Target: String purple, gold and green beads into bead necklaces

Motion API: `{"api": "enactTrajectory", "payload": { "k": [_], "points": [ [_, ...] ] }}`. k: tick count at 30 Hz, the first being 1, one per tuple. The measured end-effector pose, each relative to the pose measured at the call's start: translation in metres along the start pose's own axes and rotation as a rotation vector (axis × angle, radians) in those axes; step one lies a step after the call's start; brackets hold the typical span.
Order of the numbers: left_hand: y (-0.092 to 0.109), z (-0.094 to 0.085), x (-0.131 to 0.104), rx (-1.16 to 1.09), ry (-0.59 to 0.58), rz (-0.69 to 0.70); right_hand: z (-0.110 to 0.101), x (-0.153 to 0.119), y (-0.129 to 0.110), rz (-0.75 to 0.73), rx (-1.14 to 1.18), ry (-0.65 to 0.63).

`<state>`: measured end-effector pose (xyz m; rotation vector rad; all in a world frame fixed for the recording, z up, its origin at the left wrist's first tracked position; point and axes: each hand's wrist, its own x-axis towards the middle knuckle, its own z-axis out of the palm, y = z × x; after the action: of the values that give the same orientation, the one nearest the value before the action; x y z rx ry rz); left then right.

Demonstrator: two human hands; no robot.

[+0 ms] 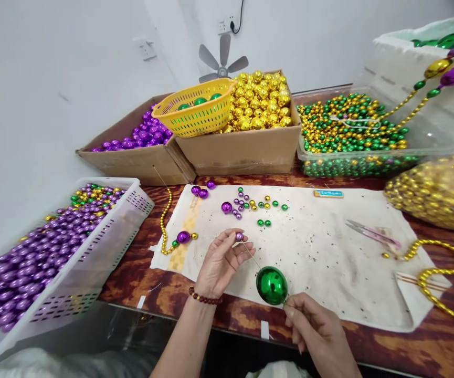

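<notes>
My left hand (223,257) pinches a small purple bead (239,237) on a thin string above the cloth (313,252). Along that string to the left lie a gold bead (194,236), a larger purple bead (183,237), a small green bead (175,243) and a strand of gold beads (163,218). A big shiny green bead (271,285) hangs between my hands on the string. Just below it, the fingers of my right hand (309,320) are closed on the string's end. Loose purple, gold and green beads (250,203) lie beyond my left hand.
Scissors (372,233) and a blue-labelled strip (329,193) rest on the cloth. A gold bead strand (423,268) curls at right. Cardboard boxes (242,152), a yellow basket (195,115) and a clear bin (368,155) line the back. A white basket (120,236) stands at left.
</notes>
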<state>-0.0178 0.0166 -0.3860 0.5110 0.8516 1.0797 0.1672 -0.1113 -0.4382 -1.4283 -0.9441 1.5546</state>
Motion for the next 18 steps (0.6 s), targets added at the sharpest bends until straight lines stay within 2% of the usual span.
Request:
{"api": "enactTrajectory", "payload": {
  "k": [6,10,13,16,18],
  "points": [
    [-0.011,0.008,-0.002,0.005,-0.006,0.006,0.01,0.009,-0.013,0.028,0.144,0.038],
    [-0.03,0.025,-0.001,0.025,-0.001,-0.003,0.02,0.025,-0.015,-0.041,0.215,0.038],
    [-0.048,0.039,0.003,0.047,0.038,0.049,0.026,0.033,-0.01,-0.059,0.214,0.062],
    [-0.063,0.049,0.008,0.139,0.086,0.137,0.02,0.033,-0.003,-0.056,0.178,0.032],
    [-0.067,0.051,0.012,0.221,0.089,0.171,0.003,0.032,0.001,-0.035,0.129,-0.012]
  ]
}}
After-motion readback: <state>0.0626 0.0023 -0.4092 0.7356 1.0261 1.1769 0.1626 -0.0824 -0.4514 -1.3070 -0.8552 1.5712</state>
